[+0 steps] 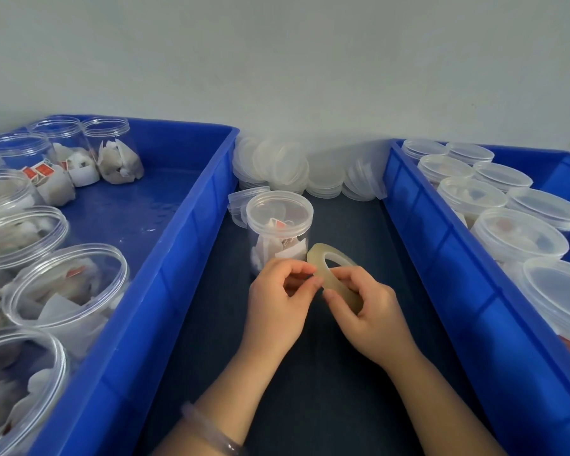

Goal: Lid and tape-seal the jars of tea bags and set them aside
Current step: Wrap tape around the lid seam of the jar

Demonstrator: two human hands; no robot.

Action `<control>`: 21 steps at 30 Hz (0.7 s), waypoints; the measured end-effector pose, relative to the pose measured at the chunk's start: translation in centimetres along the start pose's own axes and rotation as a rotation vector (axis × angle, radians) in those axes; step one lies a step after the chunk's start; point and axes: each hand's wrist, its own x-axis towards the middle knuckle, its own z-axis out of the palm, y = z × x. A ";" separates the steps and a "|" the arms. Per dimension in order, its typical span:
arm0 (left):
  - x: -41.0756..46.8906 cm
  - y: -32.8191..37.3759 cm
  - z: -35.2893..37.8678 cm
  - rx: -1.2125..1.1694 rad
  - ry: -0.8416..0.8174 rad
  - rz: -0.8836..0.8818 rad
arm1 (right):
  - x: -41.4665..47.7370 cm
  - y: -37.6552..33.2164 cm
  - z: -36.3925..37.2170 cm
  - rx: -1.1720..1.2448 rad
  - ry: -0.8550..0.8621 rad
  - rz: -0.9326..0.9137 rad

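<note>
At the centre of the frame both hands meet on a ring of yellowish clear tape (315, 258), held tilted just above the dark table (310, 373). The right hand (366, 311) grips the ring's lower part, thumb laid on its near face and fingers curled round behind it. The left hand (278, 297) has its fingers bent inward, with thumb and forefinger tips pinched at the ring's left edge; whether they have a loose tape end cannot be told. A pale bracelet (211, 432) sits on the left wrist at the bottom edge. Just behind the hands, slightly above centre, stands the jar (278, 225), upright on the table with its clear lid on and tea bags showing through the wall; the tape's upper rim overlaps its lower right side, but contact cannot be judged. A loose lid (241, 202) leans just behind the jar to its left. Further back, against the grey wall (277, 60), lies a heap of lids (287, 166). The left bin (195, 225), blue, fills the left of the frame and holds open jars (63, 281) of tea bags in rows. The right bin (418, 232), also blue, runs down the right side and holds lidded jars (517, 235) packed close together.
</note>
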 end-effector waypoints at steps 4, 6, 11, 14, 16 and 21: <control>0.0 0.0 -0.1 -0.080 -0.043 -0.095 | 0.0 0.0 0.1 0.035 -0.003 0.016; 0.0 0.0 -0.2 -0.100 -0.041 -0.093 | 0.0 -0.1 0.1 0.052 -0.004 0.023; 0.2 -0.1 -0.4 -0.161 -0.023 -0.091 | 0.0 0.0 0.2 0.093 -0.014 0.009; 0.2 -0.3 -0.5 -0.089 -0.025 -0.027 | 0.0 0.0 0.2 0.081 -0.018 0.005; 0.2 -0.5 -0.6 0.002 -0.017 0.068 | 0.0 0.0 0.3 0.078 -0.017 0.004; 0.3 -0.6 -0.7 0.196 0.011 0.228 | -0.1 0.0 0.1 0.030 -0.033 -0.030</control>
